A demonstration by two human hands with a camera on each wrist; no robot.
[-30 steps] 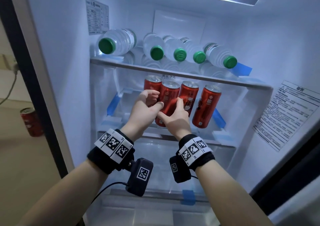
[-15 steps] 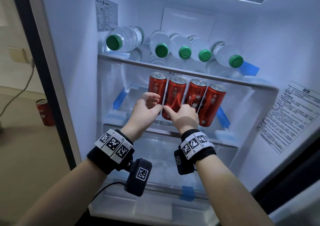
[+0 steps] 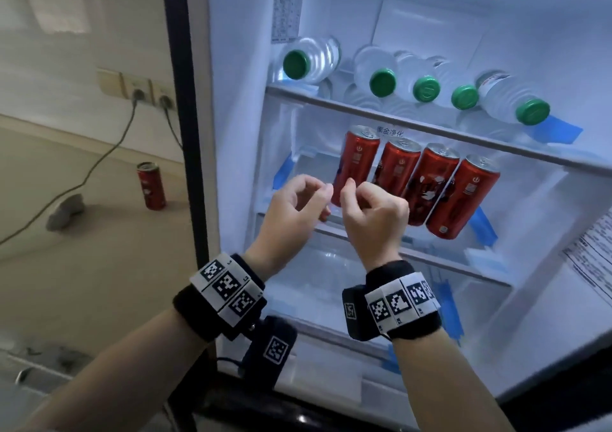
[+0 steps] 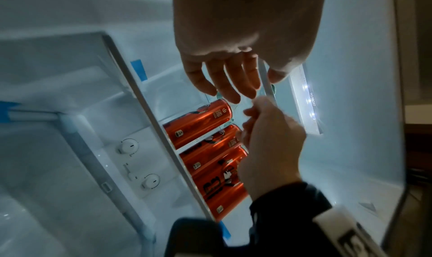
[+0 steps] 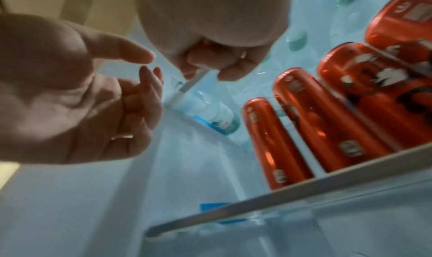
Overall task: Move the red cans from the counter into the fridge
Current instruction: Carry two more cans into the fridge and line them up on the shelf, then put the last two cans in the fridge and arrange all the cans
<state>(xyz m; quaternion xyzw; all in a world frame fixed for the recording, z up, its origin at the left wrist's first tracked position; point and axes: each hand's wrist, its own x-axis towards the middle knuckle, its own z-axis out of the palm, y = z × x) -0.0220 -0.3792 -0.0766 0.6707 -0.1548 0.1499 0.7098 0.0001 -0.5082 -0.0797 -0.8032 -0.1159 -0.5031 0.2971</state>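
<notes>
Four red cans stand in a row on the fridge's middle shelf [image 3: 463, 267]; the leftmost can [image 3: 359, 163] is just behind my hands. A fifth red can [image 3: 150, 184] stands on the beige counter to the left, outside the fridge. My left hand [image 3: 314, 193] hovers in front of the row with relaxed, loosely bent fingers and holds nothing. My right hand [image 3: 361, 193] is beside it, fingers curled in, also empty and clear of the cans. The right wrist view shows the left hand's [image 5: 93, 104] bare palm and the can row [image 5: 275, 141].
Several water bottles with green caps [image 3: 381, 80] lie on the upper shelf. The fridge's dark frame edge [image 3: 185, 133] stands between the shelf and the counter. Two cables [image 3: 99, 166] run from wall sockets across the counter. Shelf space left of the cans is bare.
Both hands have let go of the second can and drawn back a little from the row. The view has swung left, showing more of the counter.
</notes>
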